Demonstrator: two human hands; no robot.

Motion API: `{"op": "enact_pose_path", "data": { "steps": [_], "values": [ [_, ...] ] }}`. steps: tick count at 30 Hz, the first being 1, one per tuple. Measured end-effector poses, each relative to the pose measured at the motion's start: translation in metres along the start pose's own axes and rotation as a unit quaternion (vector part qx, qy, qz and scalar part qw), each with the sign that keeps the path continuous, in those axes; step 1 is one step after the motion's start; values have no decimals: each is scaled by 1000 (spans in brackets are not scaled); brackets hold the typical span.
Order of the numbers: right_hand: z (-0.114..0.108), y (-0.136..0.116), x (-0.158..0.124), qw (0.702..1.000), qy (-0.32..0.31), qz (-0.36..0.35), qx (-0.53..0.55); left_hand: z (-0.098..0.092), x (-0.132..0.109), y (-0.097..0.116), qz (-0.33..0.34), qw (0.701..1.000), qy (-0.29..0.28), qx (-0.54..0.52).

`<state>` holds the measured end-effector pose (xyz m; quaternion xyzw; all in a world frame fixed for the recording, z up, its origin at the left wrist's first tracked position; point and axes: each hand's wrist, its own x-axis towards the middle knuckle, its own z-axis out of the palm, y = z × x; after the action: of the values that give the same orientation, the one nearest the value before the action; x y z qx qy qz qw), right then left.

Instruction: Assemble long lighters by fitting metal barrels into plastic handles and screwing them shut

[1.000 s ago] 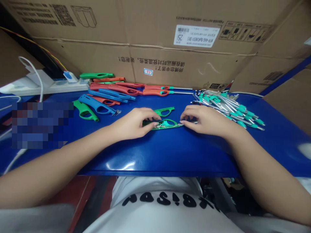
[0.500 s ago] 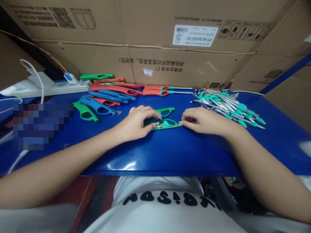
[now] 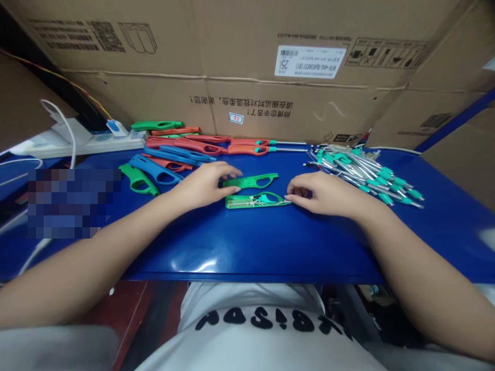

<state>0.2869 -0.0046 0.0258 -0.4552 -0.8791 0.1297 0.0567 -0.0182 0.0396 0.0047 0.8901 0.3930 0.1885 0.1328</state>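
A green lighter shell half [image 3: 235, 204] lies on the blue table, holding a clear tank, thin wires and a teal trigger [image 3: 266, 198]. My right hand [image 3: 315, 191] pinches its narrow right end between thumb and fingers. Just behind it lies the matching green shell half [image 3: 247, 182], bare inside. My left hand [image 3: 204, 184] is at this half's left end, thumb and fingers apart around it. Whether the left fingertips touch the plastic I cannot tell.
Red, blue and green lighter shells [image 3: 181, 152] are heaped at the back left, beside a white power strip [image 3: 93, 144]. Several metal tubes with teal triggers [image 3: 359, 167] form a pile on the right. A cardboard sheet [image 3: 240, 82] stands behind the table [image 3: 247, 242].
My left hand has let go of the filled shell half and moved left and slightly back, to the other half. My right hand stays at the narrow end.
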Motion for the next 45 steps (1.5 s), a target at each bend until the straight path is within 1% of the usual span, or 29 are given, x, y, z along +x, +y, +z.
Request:
{"op": "enact_pose_path", "data": {
  "steps": [3,6,9,12,15,17,18,19,21,23,24,26,27,29,32,34,37,42,45],
  "values": [
    [2,1,0,1000,-8,-2,4,5,1,-2,-17,1000,-3,-5],
    [4,3,1,1000,12,-22,-4,5,1,-2,9,999,1,33],
    [6,5,1,995,74,-56,-18,1,0,-3,54,993,-24,101],
    [11,5,2,986,138,-84,-30,-5,-1,-4,74,985,-60,141],
    [14,4,4,978,177,-100,-42,-9,-3,0,85,987,-52,129],
    [16,2,6,971,209,-109,-51,-11,-4,8,86,993,-26,77],
    [16,0,7,966,225,-113,-55,-11,-5,13,77,996,-12,37],
    [16,-1,7,962,239,-117,-57,-12,-5,19,56,998,9,-12],
    [17,-3,9,957,255,-132,-48,-14,-6,29,-5,991,19,-136],
    [18,-5,10,953,263,-149,-22,-16,-6,35,-52,964,-2,-260],
    [19,-5,10,951,267,-154,-7,-17,-6,36,-68,950,-18,-303],
    [21,-6,11,948,278,-155,23,-20,-6,37,-88,935,-41,-342],
    [22,-7,11,947,279,-154,35,-20,-7,37,-91,935,-43,-341],
    [25,-8,11,950,270,-150,56,-21,-8,36,-78,950,-31,-302],
    [27,-9,11,960,228,-148,67,-20,-11,36,-13,982,-28,-185],
    [28,-10,12,968,190,-146,68,-20,-12,37,28,992,-46,-112],
    [29,-11,12,976,148,-141,69,-20,-13,38,54,995,-64,-54],
    [30,-10,14,981,115,-138,67,-19,-13,37,62,994,-88,-17],
    [31,-8,15,982,106,-142,60,-16,-13,36,59,993,-101,-9]
  ]
}}
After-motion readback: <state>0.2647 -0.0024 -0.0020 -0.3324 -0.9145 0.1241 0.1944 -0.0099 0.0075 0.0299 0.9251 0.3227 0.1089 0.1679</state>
